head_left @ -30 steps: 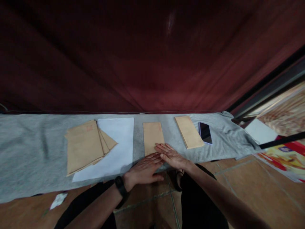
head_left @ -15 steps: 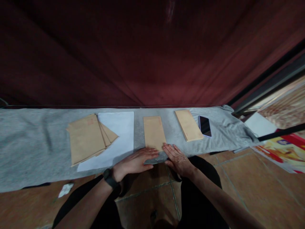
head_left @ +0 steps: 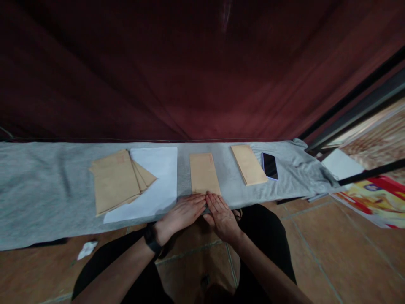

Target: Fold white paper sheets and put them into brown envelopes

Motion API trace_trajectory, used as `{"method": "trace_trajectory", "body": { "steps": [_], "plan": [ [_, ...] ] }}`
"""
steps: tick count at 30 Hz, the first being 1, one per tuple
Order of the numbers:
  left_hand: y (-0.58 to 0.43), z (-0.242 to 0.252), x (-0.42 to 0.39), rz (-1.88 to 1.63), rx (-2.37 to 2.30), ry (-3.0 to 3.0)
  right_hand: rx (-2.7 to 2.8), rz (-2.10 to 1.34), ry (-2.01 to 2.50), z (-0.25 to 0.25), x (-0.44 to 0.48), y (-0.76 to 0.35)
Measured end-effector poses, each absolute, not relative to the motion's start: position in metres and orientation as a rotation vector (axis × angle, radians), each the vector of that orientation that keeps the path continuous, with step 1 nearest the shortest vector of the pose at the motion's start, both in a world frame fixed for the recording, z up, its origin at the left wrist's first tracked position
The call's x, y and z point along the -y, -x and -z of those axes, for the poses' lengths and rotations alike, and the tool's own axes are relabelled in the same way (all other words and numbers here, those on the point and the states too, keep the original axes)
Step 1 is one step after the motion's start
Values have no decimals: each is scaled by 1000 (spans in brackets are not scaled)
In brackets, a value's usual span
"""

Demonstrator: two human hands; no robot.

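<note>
A single brown envelope (head_left: 203, 173) lies lengthwise on the grey cloth (head_left: 44, 181) in front of me. My left hand (head_left: 182, 214), with a black watch on its wrist, lies flat with fingers stretched toward the envelope's near edge. My right hand (head_left: 221, 215) lies flat beside it, fingertips touching the same near edge. Both hands hold nothing. The two hands meet at their fingertips.
A fanned pile of brown envelopes (head_left: 115, 179) rests partly on a white sheet (head_left: 158, 177) at the left. Another stack of envelopes (head_left: 248, 164) and a dark phone (head_left: 270, 165) lie at the right. A dark red curtain hangs behind. A paper scrap (head_left: 87, 249) lies on the tiled floor.
Both hands have slid back from on top of the middle envelope to its near edge, and their fingertips have come together. The view has shifted slightly.
</note>
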State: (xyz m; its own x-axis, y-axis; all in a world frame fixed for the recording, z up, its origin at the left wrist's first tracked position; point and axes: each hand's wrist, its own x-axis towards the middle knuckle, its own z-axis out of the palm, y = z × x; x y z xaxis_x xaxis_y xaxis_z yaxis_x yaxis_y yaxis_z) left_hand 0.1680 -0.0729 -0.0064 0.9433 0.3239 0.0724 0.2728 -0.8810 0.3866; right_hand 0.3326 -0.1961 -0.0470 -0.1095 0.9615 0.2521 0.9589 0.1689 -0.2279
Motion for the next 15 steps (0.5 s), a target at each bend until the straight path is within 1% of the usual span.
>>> {"method": "trace_trajectory", "body": {
  "steps": [6, 15],
  "plan": [
    [-162, 14, 90, -253, -558, -2888, 2033, 78, 1938, 47, 205, -342],
    [-152, 42, 108, -354, -805, -3026, 1915, 145, 2035, 51, 215, -348]
  ]
}}
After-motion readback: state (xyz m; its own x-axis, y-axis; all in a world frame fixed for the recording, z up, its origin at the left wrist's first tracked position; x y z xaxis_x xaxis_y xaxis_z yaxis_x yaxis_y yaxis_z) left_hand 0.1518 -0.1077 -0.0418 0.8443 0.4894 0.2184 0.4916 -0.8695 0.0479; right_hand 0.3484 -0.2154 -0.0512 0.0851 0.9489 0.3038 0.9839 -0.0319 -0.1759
